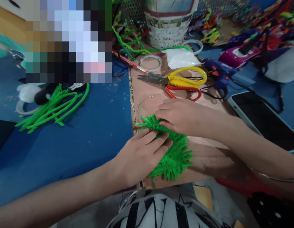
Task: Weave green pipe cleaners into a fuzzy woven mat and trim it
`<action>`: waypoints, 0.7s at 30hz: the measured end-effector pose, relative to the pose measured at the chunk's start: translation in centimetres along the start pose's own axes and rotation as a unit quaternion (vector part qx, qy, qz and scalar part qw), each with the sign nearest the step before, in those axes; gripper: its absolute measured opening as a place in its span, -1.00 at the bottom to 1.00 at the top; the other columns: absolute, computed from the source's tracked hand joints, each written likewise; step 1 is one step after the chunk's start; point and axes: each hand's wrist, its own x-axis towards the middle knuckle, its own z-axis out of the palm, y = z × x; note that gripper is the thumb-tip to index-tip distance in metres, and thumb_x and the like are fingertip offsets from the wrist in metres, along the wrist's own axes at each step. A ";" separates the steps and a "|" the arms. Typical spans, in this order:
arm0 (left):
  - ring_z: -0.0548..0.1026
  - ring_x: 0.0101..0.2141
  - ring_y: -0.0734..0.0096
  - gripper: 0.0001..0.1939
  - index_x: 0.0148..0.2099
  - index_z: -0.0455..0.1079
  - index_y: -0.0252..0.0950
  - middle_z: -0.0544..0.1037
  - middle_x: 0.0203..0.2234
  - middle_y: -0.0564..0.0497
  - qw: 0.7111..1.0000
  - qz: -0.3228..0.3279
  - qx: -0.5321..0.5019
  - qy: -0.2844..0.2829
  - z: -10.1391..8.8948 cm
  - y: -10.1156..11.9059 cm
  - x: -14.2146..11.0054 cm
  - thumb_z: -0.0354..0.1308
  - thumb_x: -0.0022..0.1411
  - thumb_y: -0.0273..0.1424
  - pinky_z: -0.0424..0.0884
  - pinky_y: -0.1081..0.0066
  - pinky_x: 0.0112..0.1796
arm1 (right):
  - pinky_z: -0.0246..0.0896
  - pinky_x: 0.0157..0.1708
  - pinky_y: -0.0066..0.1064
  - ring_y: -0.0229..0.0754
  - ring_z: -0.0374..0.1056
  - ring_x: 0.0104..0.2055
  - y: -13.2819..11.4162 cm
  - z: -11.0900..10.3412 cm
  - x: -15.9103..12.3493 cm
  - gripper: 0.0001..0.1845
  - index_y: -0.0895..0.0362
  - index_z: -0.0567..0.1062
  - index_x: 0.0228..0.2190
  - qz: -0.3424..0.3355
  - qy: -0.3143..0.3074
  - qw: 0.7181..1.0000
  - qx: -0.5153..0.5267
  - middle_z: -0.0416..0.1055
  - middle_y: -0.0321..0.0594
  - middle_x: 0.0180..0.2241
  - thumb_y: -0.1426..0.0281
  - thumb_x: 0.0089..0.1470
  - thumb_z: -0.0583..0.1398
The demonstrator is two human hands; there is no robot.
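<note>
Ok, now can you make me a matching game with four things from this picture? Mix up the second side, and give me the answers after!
Things:
1. scissors
2. fuzzy green piece
3. loose green stems
4. phone

Clues:
A. on the blue table, off to the left
B. partly yellow, partly red
C. lying with its screen dark
D. touched by the left hand and the right hand

Right pairs: 1-B, 2-D, 3-A, 4-C.

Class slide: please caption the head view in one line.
Left hand and right hand on a fuzzy green pipe-cleaner piece, yellow-and-red-handled scissors lying beyond.
</note>
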 end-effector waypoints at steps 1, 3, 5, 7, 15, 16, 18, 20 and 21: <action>0.45 -0.17 0.31 -0.69 -0.03 0.39 -0.39 0.53 -0.10 -0.06 1.000 0.001 0.000 0.001 0.0 0.0 0.0 -0.12 0.30 -0.52 0.41 0.28 -0.12 | 0.05 -0.32 -0.35 -0.19 0.26 -0.33 -0.2 0.0 0.1 -0.80 0.21 0.42 -0.45 -0.001 0.001 1.000 -0.021 0.42 -0.17 -0.45 0.50 0.11 0.02; 0.45 -0.17 0.30 -0.68 -0.02 0.39 -0.39 0.53 -0.12 -0.06 1.000 0.001 0.000 0.004 0.0 0.0 0.0 -0.12 0.30 -0.52 0.41 0.28 -0.11 | 0.05 -0.30 -0.34 -0.18 0.27 -0.32 -0.8 0.1 0.3 -0.82 0.22 0.41 -0.46 -0.008 0.011 0.997 -0.075 0.41 -0.17 -0.46 0.56 0.07 0.03; 0.45 -0.16 0.30 -0.69 -0.02 0.39 -0.39 0.54 -0.13 -0.06 1.000 0.003 0.000 0.007 0.0 -0.1 0.0 -0.11 0.29 -0.52 0.41 0.28 -0.10 | 0.05 -0.28 -0.31 -0.15 0.28 -0.30 -1.3 0.2 0.4 -0.82 0.21 0.40 -0.45 -0.017 0.024 0.994 -0.109 0.42 -0.16 -0.44 0.60 0.06 0.02; 0.45 -0.15 0.29 -0.70 -0.03 0.40 -0.40 0.54 -0.14 -0.06 1.000 0.004 0.001 0.009 0.0 -0.1 0.0 -0.09 0.28 -0.52 0.41 0.28 -0.09 | 0.06 -0.27 -0.30 -0.14 0.29 -0.30 -1.7 0.2 0.4 -0.82 0.21 0.40 -0.43 -0.021 0.026 0.991 -0.128 0.43 -0.14 -0.40 0.61 0.05 0.02; 0.44 -0.10 0.26 -0.71 -0.02 0.38 -0.43 0.54 -0.14 -0.12 1.000 0.009 0.002 0.008 0.0 -0.1 -0.1 -0.08 0.29 -0.52 0.42 0.25 -0.10 | 0.07 -0.32 -0.33 -0.12 0.33 -0.31 -2.8 -0.1 0.4 -0.83 0.22 0.43 -0.43 0.007 -0.006 0.990 -0.140 0.45 -0.13 -0.38 0.64 0.00 0.07; 0.44 -0.10 0.26 -0.71 -0.02 0.38 -0.43 0.53 -0.13 -0.12 1.000 0.010 0.003 0.007 0.1 -0.1 -0.1 -0.07 0.29 -0.52 0.42 0.25 -0.09 | 0.07 -0.33 -0.34 -0.12 0.32 -0.31 -2.8 -0.1 0.4 -0.83 0.23 0.43 -0.43 0.011 -0.003 0.990 -0.139 0.45 -0.11 -0.38 0.65 -0.01 0.07; 0.44 -0.10 0.26 -0.71 -0.01 0.37 -0.44 0.53 -0.13 -0.13 1.000 0.012 0.007 0.002 0.0 0.0 -0.1 -0.06 0.29 -0.52 0.42 0.26 -0.09 | 0.06 -0.33 -0.34 -0.14 0.31 -0.31 -2.5 0.1 0.5 -0.83 0.23 0.42 -0.44 0.011 0.011 0.991 -0.130 0.45 -0.10 -0.39 0.63 0.00 0.06; 0.45 -0.12 0.27 -0.71 -0.02 0.38 -0.43 0.53 -0.12 -0.11 1.000 0.011 0.011 0.003 0.0 0.0 -0.1 -0.08 0.29 -0.53 0.42 0.27 -0.11 | 0.06 -0.32 -0.35 -0.17 0.30 -0.33 -1.9 0.2 0.5 -0.82 0.23 0.43 -0.46 0.013 0.021 0.994 -0.106 0.45 -0.13 -0.42 0.60 0.03 0.04; 0.46 -0.14 0.28 -0.70 -0.02 0.38 -0.42 0.53 -0.12 -0.10 1.000 0.011 0.011 0.005 -0.1 0.0 -0.1 -0.09 0.29 -0.54 0.43 0.28 -0.12 | 0.06 -0.33 -0.36 -0.18 0.30 -0.34 -1.6 0.3 0.5 -0.81 0.22 0.43 -0.46 0.021 0.017 0.996 -0.088 0.45 -0.14 -0.43 0.57 0.06 0.03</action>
